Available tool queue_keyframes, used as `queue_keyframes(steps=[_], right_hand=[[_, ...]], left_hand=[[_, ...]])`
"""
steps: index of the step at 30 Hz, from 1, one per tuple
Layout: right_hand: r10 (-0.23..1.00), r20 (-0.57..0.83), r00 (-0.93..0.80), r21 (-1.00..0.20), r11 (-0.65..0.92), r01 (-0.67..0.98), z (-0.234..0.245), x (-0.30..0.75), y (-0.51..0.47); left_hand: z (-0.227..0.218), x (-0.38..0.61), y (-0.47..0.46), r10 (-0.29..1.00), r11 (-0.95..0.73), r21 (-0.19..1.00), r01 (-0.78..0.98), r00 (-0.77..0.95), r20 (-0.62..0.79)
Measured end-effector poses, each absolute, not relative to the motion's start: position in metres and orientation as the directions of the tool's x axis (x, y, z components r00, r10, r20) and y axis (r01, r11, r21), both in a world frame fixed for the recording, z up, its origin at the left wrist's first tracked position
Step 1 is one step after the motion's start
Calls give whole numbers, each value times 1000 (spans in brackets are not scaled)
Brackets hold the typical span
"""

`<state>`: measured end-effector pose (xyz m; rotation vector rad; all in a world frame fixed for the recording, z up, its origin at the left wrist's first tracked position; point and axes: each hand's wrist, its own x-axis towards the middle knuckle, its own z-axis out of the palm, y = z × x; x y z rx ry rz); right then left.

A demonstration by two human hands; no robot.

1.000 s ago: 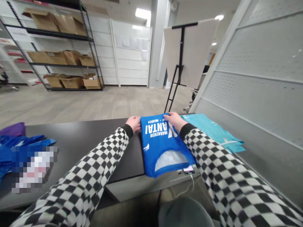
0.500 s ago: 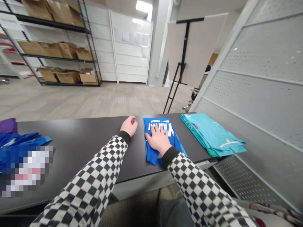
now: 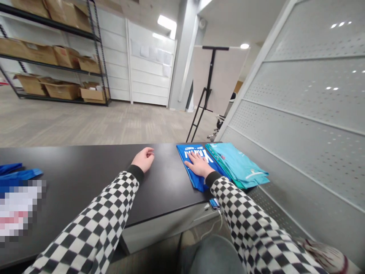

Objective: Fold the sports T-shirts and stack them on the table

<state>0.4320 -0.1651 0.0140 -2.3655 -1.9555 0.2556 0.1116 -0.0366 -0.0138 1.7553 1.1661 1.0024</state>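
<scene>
At the far left, a heap of blue cloth [image 3: 17, 174] lies on the black table [image 3: 80, 160]. A blurry patch [image 3: 17, 207] covers part of it, so that part is hard to make out. The left hand [image 3: 143, 160] rests on the table, its fingers [image 3: 148, 152] a bit curled, holding nothing. The right hand [image 3: 199, 165] lies flat on a folded blue shirt [image 3: 199, 152], fingers spread, hiding some white letters. A phone [image 3: 215, 203] sits by the right sleeve [image 3: 228, 194]. Teal shirts [image 3: 238, 163] lie in a pile, touching the blue shirt.
</scene>
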Motion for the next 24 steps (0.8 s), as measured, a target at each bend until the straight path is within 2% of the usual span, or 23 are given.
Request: queue_keyframes(steps=[15,21,24], right_hand=[[972,-102,211,-104,-221,970,13,452,-163],[970,-127,208,-60,-217,974,15,449,-159],[970,-121,211,-25,-215,976,11,451,-159]], left_hand=[[-10,116,-37,925,-316,890,328,315,213],[4,116,-84,882,-387,895,221,372,290],[3,87,-140,786,-557,810,181,430,444]])
